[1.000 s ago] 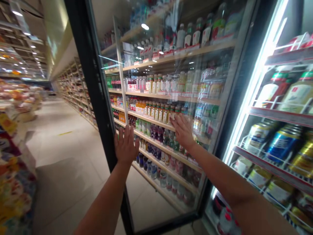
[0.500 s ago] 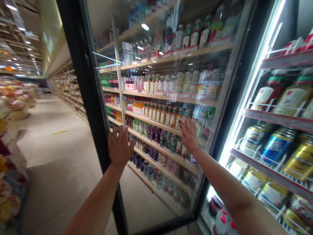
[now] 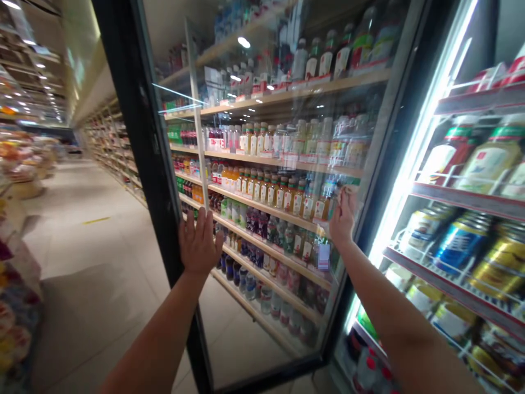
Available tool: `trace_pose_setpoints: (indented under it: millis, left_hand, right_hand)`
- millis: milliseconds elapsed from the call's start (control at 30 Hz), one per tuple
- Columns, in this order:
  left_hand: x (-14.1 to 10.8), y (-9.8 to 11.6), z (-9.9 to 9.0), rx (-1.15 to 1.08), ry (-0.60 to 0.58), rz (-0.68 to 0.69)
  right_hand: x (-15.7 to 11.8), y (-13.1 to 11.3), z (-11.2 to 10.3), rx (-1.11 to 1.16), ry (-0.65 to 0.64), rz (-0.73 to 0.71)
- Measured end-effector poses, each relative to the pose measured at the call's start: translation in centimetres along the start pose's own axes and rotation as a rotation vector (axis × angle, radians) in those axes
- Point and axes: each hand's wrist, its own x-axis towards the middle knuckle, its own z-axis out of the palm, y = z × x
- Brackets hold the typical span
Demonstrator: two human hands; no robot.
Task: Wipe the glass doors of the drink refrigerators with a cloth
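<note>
My left hand (image 3: 200,241) lies flat with fingers spread at the black frame (image 3: 141,137) and glass of an open cooler door. On the right side of the glass, my right hand (image 3: 343,216) has its fingers bent together, with a small pale thing at the fingertips that I cannot make out. Below that hand is a pale label (image 3: 324,256). Shelves of bottles (image 3: 295,200) show in the glass.
At the right, the lit cooler holds bottles (image 3: 488,161) and cans (image 3: 457,243) behind wire rails. A tiled aisle (image 3: 90,246) runs along the left, with long shelving (image 3: 110,142) beside it and colourful goods (image 3: 24,153) at the far left.
My right hand has moved right and slightly up across the glass, and its fingers are now closer together. My left hand is in nearly the same place.
</note>
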Motion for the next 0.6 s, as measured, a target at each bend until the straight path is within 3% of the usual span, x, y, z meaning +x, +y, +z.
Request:
trace_pose_setpoints:
  millis: [133, 333, 500, 600]
  left_hand:
    - [0.0, 0.0, 0.0, -0.005, -0.033, -0.029]
    - [0.1, -0.1, -0.1, -0.018, -0.016, 0.005]
    - [0.2, 0.0, -0.2, 0.016, 0.020, 0.036]
    - [0.1, 0.1, -0.2, 0.037, 0.024, 0.044]
  right_hand:
    - [2.6, 1.5, -0.4, -0.025, 0.091, 0.164]
    - [0.6, 1.4, -1.0, -0.040, 0.150, 0.314]
    - [2.7, -1.4, -0.1, 0.027, 0.042, 0.177]
    - [1.3, -3.6, 0.6, 0.022, -0.027, 0.061]
